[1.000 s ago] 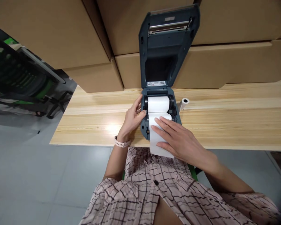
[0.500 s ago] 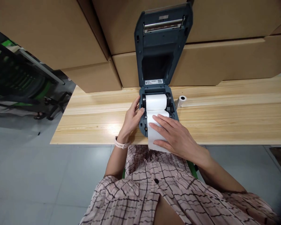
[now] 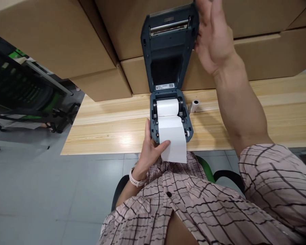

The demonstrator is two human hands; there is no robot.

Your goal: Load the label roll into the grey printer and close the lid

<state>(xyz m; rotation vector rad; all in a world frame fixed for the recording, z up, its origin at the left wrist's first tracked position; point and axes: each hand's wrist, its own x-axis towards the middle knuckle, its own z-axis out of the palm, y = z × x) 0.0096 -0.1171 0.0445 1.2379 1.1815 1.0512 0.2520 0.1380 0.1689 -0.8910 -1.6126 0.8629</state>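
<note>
A dark grey label printer (image 3: 154, 127) sits on the wooden table (image 3: 244, 119) with its lid (image 3: 168, 47) standing open. A white paper roll (image 3: 167, 107) lies in the bay, and a paper strip (image 3: 173, 141) runs out over the front edge. My left hand (image 3: 150, 149) pinches the strip's left edge at the printer's front corner. My right hand (image 3: 213, 34) is raised at the upper right corner of the lid, fingers extended, touching or very near its edge.
Large cardboard boxes (image 3: 53, 37) are stacked behind the printer. A small white roll core (image 3: 193, 104) lies on the table right of the printer. A dark chair (image 3: 20, 92) stands at the left over a grey floor.
My right hand left the paper strip and rose to the lid's top right corner. My left hand slid from the roll's side down to the strip's front edge.
</note>
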